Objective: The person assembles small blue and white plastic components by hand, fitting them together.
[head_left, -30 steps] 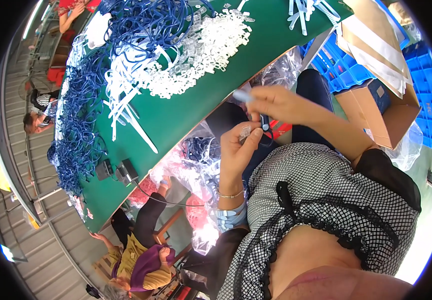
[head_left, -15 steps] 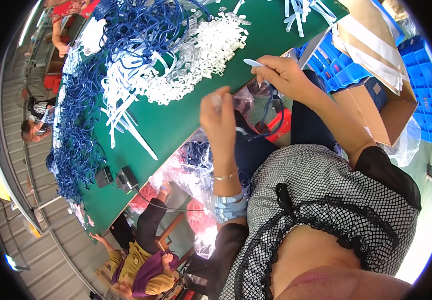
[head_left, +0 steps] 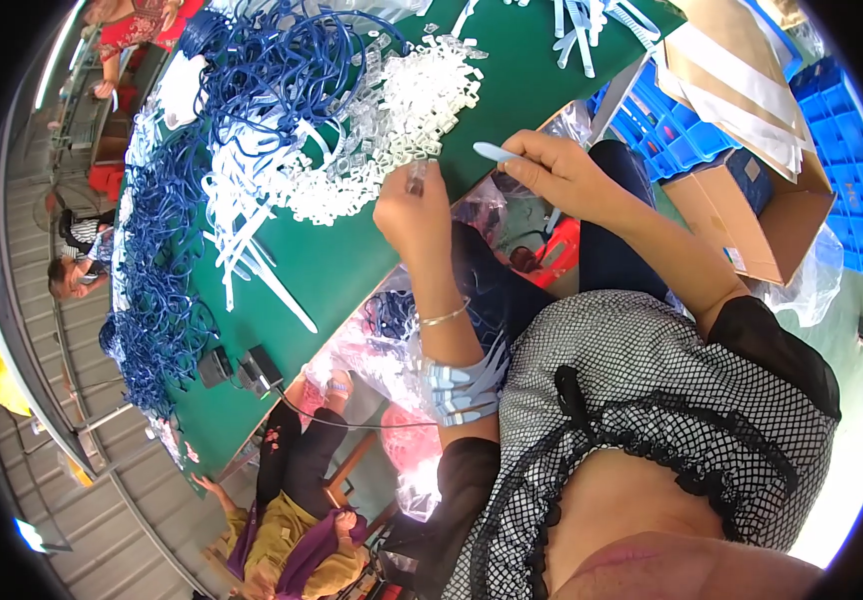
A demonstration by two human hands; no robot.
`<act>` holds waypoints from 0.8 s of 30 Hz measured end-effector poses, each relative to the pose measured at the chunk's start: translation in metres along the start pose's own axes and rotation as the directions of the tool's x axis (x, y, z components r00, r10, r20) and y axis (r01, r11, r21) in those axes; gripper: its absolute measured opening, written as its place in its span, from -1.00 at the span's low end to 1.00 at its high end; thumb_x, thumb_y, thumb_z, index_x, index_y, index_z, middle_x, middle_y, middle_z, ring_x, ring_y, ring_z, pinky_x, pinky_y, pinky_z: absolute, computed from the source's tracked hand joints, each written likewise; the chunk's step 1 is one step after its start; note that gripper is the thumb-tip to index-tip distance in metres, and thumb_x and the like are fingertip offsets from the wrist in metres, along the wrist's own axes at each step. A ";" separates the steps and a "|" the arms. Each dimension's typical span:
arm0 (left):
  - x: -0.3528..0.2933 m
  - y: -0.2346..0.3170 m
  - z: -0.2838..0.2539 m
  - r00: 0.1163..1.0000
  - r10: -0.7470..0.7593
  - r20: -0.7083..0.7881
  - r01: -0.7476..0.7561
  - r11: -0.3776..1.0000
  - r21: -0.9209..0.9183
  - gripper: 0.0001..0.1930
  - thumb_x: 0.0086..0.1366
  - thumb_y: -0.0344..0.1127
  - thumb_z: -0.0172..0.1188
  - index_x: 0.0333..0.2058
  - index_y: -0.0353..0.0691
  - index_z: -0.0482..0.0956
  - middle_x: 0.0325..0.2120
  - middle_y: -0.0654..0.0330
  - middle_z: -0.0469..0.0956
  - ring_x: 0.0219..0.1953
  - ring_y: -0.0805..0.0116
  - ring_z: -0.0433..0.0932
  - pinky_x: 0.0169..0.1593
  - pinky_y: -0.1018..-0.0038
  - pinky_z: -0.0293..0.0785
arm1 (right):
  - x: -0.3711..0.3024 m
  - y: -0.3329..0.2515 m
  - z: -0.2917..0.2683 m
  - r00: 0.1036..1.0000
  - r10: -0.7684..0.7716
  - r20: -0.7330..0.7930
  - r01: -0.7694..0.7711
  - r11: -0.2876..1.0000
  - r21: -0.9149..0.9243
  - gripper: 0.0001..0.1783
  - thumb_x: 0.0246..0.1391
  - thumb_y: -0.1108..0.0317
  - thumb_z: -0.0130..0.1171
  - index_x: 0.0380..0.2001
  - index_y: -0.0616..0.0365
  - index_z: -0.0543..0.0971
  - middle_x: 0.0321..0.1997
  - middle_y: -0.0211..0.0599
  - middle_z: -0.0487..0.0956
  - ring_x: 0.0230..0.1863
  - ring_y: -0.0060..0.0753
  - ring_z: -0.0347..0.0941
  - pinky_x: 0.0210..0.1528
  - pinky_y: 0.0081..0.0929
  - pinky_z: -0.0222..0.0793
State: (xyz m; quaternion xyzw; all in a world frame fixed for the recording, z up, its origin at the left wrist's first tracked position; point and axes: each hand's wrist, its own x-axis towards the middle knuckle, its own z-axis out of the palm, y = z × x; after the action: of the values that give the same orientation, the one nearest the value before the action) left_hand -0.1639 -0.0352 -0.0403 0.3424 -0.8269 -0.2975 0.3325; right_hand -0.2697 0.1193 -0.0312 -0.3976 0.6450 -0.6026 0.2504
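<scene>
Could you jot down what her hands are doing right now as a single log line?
left hand: pinching small clear clip | right hand: holding pale strip | setting: green table, clip pile beside

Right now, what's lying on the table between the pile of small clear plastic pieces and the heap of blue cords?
In the head view, loose white plastic strips lie on the green table between the clear plastic pieces and the blue cords.

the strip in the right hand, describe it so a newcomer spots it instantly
Start at the green table and follow its near edge to the right hand, raised just off that edge. The pale strip pokes out leftward from its fingertips. Unlike the white strips lying loose on the table, it is held in the air, alone.
</scene>
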 end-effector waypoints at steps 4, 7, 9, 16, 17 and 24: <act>-0.010 0.022 -0.029 0.879 -0.256 0.402 0.473 0.574 -0.669 -0.87 0.13 -0.40 0.17 -0.44 -0.37 0.52 -0.74 0.35 0.35 -0.70 0.59 0.27 -0.61 0.62 0.16 | -0.004 -0.005 0.006 0.995 -0.099 0.012 0.099 0.995 -0.018 -0.87 0.08 0.38 0.04 -0.41 0.24 0.46 -0.67 -0.43 0.37 -0.62 -0.66 0.23 -0.58 -0.62 0.15; -0.022 0.026 -0.032 0.856 -0.254 0.451 0.517 0.461 -0.722 -0.89 0.13 -0.43 0.16 -0.40 -0.36 0.51 -0.74 0.34 0.32 -0.70 0.60 0.21 -0.61 0.64 0.10 | -0.005 -0.013 0.010 0.993 -0.114 0.022 0.116 0.991 -0.072 -0.86 0.05 0.38 0.05 -0.46 0.24 0.46 -0.68 -0.36 0.38 -0.65 -0.59 0.26 -0.59 -0.58 0.17; -0.028 0.027 -0.035 0.851 -0.222 0.476 0.526 0.379 -0.761 -0.89 0.14 -0.44 0.15 -0.39 -0.37 0.51 -0.67 0.31 0.37 -0.69 0.60 0.22 -0.61 0.64 0.11 | -0.005 -0.012 0.014 0.987 -0.155 0.046 0.159 0.982 -0.104 -0.86 0.03 0.36 0.06 -0.48 0.23 0.46 -0.70 -0.32 0.38 -0.67 -0.53 0.27 -0.59 -0.54 0.19; -0.046 0.034 -0.033 0.861 -0.165 0.482 0.490 0.526 -0.695 -0.89 0.14 -0.43 0.15 -0.39 -0.36 0.53 -0.66 0.30 0.41 -0.68 0.59 0.27 -0.60 0.68 0.14 | -0.011 -0.016 0.018 0.983 -0.155 0.098 0.167 0.976 -0.136 -0.85 0.00 0.35 0.07 -0.49 0.23 0.46 -0.70 -0.29 0.40 -0.67 -0.43 0.31 -0.58 -0.50 0.21; -0.048 0.032 -0.035 0.859 -0.151 0.490 0.495 0.492 -0.716 -0.89 0.14 -0.42 0.15 -0.39 -0.35 0.53 -0.65 0.30 0.43 -0.67 0.59 0.29 -0.60 0.69 0.14 | -0.012 -0.016 0.017 0.979 -0.170 0.113 0.185 0.973 -0.135 -0.86 -0.01 0.34 0.08 -0.47 0.21 0.46 -0.68 -0.28 0.41 -0.65 -0.40 0.34 -0.56 -0.49 0.23; -0.060 0.024 -0.034 0.883 -0.151 0.445 0.460 0.474 -0.751 -0.90 0.15 -0.41 0.14 -0.43 -0.34 0.53 -0.66 0.29 0.43 -0.67 0.59 0.30 -0.59 0.69 0.16 | -0.013 -0.015 0.033 0.865 -0.498 0.062 0.495 0.827 -0.264 -0.74 -0.17 0.44 0.21 -0.31 0.14 0.48 -0.52 -0.27 0.48 -0.54 -0.33 0.41 -0.54 -0.43 0.27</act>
State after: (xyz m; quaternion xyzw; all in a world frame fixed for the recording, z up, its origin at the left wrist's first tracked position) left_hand -0.1147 0.0161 -0.0234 0.2309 -0.5460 -0.7630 0.2577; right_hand -0.2325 0.1113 -0.0234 -0.5790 0.5970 -0.5547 0.0251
